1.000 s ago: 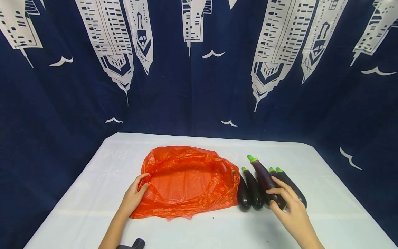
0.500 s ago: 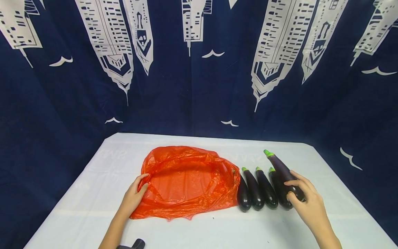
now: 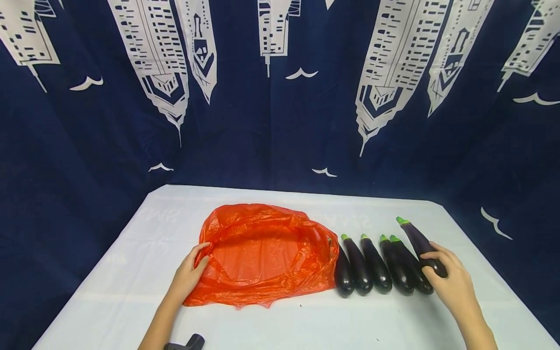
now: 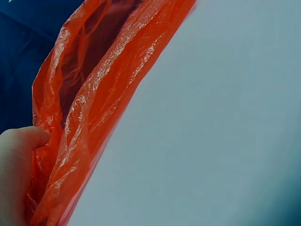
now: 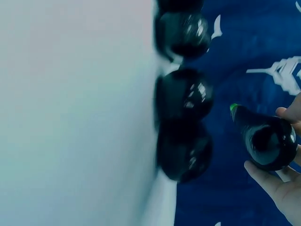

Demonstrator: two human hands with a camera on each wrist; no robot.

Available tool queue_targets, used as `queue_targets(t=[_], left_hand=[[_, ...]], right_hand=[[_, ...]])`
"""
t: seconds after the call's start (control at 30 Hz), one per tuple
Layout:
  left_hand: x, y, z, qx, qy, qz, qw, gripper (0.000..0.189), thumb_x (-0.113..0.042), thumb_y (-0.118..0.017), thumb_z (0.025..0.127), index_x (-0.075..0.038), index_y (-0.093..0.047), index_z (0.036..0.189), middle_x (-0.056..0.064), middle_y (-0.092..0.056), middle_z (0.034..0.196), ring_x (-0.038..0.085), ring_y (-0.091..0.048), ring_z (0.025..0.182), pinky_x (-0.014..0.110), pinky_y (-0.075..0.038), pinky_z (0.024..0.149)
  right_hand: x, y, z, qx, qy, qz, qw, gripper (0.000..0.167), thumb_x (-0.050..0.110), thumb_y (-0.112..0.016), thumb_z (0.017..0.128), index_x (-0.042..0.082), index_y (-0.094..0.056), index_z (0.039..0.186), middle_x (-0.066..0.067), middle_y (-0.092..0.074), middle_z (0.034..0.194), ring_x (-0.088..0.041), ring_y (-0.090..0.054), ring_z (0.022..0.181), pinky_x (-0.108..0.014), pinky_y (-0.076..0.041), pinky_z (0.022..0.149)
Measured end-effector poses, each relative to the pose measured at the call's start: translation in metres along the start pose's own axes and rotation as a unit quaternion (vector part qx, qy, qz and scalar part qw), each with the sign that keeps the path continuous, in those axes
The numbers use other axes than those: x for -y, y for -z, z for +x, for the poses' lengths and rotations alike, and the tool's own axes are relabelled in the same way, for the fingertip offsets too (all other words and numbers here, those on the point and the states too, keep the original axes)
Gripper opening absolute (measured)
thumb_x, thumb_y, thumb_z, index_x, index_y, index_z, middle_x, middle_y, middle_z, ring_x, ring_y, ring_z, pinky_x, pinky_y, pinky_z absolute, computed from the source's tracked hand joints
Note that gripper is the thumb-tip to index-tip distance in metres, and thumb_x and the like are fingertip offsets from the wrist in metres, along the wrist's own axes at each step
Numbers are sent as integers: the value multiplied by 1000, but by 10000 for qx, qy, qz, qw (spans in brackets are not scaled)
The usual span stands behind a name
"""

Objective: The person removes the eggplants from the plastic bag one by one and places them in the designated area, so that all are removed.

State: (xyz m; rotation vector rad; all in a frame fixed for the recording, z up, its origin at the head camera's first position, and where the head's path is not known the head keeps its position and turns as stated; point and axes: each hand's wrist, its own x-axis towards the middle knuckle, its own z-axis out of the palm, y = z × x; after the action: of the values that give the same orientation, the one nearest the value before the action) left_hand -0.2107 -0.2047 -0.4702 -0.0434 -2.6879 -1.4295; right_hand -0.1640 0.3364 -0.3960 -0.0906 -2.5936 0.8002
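A red plastic bag (image 3: 255, 292) lies spread on the white table, its mouth gaping upward. My left hand (image 3: 189, 274) holds the bag's left edge, and in the left wrist view the thumb (image 4: 37, 136) laps over the plastic. At the right, my right hand (image 3: 455, 282) grips the thick end of an eggplant (image 3: 416, 239), whose green stem end points away and to the left. The right wrist view shows that eggplant (image 5: 265, 139) raised above the tabletop. Just left of this hand, several more eggplants (image 3: 376, 267) lie side by side, stems toward the back.
The leftmost eggplant (image 3: 344, 277) lies right against the bag's right side. A black object (image 3: 194, 341) shows at the bottom edge beside the left forearm. Behind the white table (image 3: 109, 291) hangs a dark blue cloth (image 3: 271, 146) printed with white buildings.
My right hand has moved to the right with the eggplant in its grip, passing over the row and uncovering the eggplants at its right end. The left hand stays on the bag.
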Motion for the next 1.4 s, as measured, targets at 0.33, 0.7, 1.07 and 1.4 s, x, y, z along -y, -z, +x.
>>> queue_targets(t=[0.33,0.7,1.07,1.4], left_hand=[[-1,0,0,20,43,39,10000,44,-34,-45,95,-18,-37,135,16,-35,143,39,-31,131,62,-24,103],[-1,-1,0,-21,15,33,10000,43,-33,-45,95,-18,-38,134,16,-35,143,39,-31,131,62,-23,104],[0,-1,-1,-43,-45,-69,10000,43,-32,-46,95,-17,-38,134,15,-37,142,39,-31,132,61,-23,104],[0,-1,0,-18,-10,-38,10000,43,-31,-46,95,-17,-38,134,15,-36,142,39,-31,132,61,-23,104]], right_hand=[[-33,-2,10,128,75,-153,9998,22,10,-50,84,0,-58,102,-26,-41,132,-53,-32,121,-67,-23,93],[-54,-6,20,601,-274,-238,9975,26,15,-47,89,-3,-54,106,-30,-36,133,-54,-25,124,-68,-18,96],[-67,-13,21,977,-110,-70,9951,26,10,-47,88,-7,-51,108,-32,-33,131,-56,-27,118,-70,-20,93],[-69,-13,19,1179,-231,60,9927,27,9,-41,90,-8,-49,109,-34,-30,131,-58,-25,119,-71,-20,92]])
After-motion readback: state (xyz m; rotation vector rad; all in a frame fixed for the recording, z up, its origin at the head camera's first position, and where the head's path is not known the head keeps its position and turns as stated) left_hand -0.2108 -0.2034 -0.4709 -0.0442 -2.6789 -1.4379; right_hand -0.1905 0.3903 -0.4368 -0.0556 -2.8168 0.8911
